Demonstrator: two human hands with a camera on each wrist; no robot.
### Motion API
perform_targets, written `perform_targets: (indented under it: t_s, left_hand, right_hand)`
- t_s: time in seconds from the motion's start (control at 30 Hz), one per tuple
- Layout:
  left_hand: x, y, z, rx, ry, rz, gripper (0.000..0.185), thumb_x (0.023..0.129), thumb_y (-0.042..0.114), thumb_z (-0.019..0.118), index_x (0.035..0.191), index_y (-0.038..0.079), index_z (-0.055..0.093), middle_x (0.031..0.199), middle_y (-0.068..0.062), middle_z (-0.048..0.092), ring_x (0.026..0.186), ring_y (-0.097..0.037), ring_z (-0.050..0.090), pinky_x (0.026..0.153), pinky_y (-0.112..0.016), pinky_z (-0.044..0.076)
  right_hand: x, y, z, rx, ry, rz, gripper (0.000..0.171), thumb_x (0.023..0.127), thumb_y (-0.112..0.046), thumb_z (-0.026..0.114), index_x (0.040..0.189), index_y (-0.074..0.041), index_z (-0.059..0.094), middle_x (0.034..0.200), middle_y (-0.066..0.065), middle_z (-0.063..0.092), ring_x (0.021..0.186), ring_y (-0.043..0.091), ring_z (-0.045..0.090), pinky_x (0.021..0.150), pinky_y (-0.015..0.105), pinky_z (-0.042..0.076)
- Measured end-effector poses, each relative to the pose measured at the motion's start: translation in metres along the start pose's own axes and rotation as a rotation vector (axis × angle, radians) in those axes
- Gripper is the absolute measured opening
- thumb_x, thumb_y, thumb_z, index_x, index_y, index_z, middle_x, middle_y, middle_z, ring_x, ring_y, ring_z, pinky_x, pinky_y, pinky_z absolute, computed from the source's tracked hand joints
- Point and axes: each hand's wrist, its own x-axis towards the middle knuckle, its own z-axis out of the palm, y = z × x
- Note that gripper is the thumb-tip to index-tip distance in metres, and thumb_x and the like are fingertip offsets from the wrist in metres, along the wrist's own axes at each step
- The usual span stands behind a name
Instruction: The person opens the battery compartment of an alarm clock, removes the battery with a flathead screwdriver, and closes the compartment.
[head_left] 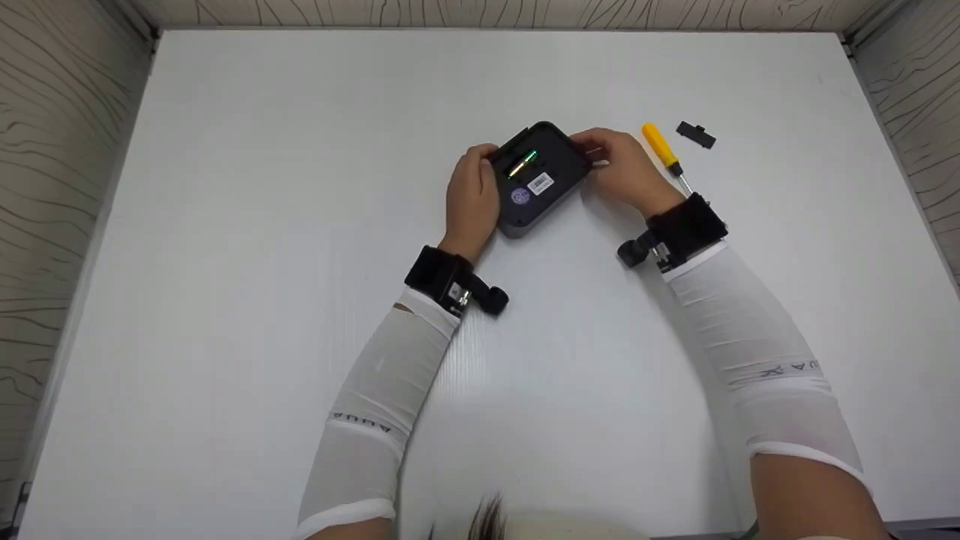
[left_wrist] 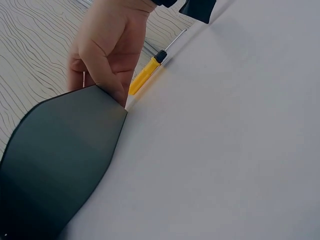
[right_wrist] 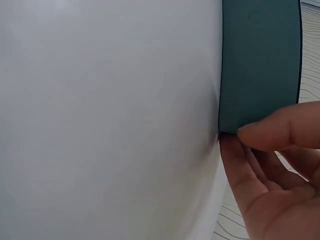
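Note:
A black box-shaped device (head_left: 561,154) with rounded corners is on the table, its labelled face up. That face bears a white barcode sticker (head_left: 540,184), a round purple sticker (head_left: 520,196) and a slot with a shiny green-gold strip (head_left: 523,164). Along the device's left end my left hand (head_left: 472,199) grips the side, fingers over the far edge. My right hand (head_left: 626,171) holds the opposite corner; in the right wrist view its thumb (right_wrist: 265,134) presses the side wall, with fingers beneath the corner. The left hand is out of sight in the left wrist view.
To the right of my right hand lies a yellow-handled screwdriver (head_left: 659,146), its shaft pointing towards my wrist. Beyond it is a small black cover piece (head_left: 696,135) with a tab. Wood-patterned panels (head_left: 480,13) border the white table (head_left: 262,187) at the back and sides.

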Motion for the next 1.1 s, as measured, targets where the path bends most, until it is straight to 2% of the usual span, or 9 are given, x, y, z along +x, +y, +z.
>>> perform_targets:
  t_s: [0.13,0.33,0.47,0.6,0.73,1.1]
  left_hand:
    - [0.0,0.0,0.0,-0.01,0.006,0.003,0.035,0.108,0.008,0.033,0.133,0.001,0.057,0.131,-0.011,0.061,0.123,-0.018,0.055,0.104,-0.024,0.039]
    - [0.0,0.0,-0.001,-0.005,0.012,0.002,0.036,0.107,0.007,0.033,0.133,0.002,0.058,0.131,-0.012,0.061,0.123,-0.018,0.055,0.104,-0.024,0.039]
    - [0.0,0.0,-0.001,0.008,0.012,-0.003,0.036,0.107,0.007,0.032,0.133,0.002,0.057,0.131,-0.012,0.061,0.124,-0.018,0.054,0.105,-0.024,0.039]
    - [0.0,-0.001,-0.001,0.014,0.018,0.001,0.036,0.107,0.007,0.033,0.133,0.002,0.058,0.131,-0.012,0.061,0.124,-0.019,0.055,0.105,-0.024,0.039]
    - [0.0,-0.001,0.0,0.015,0.016,0.006,0.035,0.107,0.007,0.034,0.133,0.002,0.058,0.131,-0.012,0.061,0.124,-0.019,0.055,0.105,-0.024,0.039]
    - [0.0,0.001,0.0,0.014,0.007,-0.012,0.035,0.107,0.008,0.034,0.133,0.002,0.058,0.13,-0.011,0.062,0.121,-0.019,0.056,0.102,-0.025,0.041]
  right_hand:
    - [-0.003,-0.002,0.002,0.001,0.065,-0.018,0.061,0.081,0.021,0.045,0.137,0.002,0.059,0.133,0.022,0.061,0.118,0.035,0.059,0.104,0.042,0.047]
    - [-0.005,-0.009,0.004,0.024,0.201,-0.065,0.044,0.087,0.015,0.05,0.126,0.002,0.067,0.121,0.018,0.068,0.11,0.027,0.063,0.095,0.03,0.052]
    - [-0.009,-0.019,0.008,0.011,0.242,-0.13,0.032,0.092,0.007,0.056,0.121,0.003,0.068,0.119,0.019,0.067,0.11,0.028,0.062,0.097,0.033,0.052]
    - [-0.013,-0.031,0.014,-0.029,0.232,-0.192,0.027,0.094,0.004,0.057,0.119,0.004,0.069,0.117,0.019,0.066,0.11,0.029,0.062,0.099,0.037,0.052]
    - [-0.015,-0.039,0.02,-0.084,0.195,-0.217,0.025,0.095,0.002,0.058,0.117,0.005,0.07,0.114,0.019,0.065,0.107,0.029,0.061,0.096,0.038,0.052]
    - [-0.012,-0.05,0.032,-0.171,0.118,-0.151,0.031,0.096,-0.003,0.06,0.124,0.008,0.067,0.117,0.022,0.061,0.105,0.029,0.055,0.094,0.039,0.048]
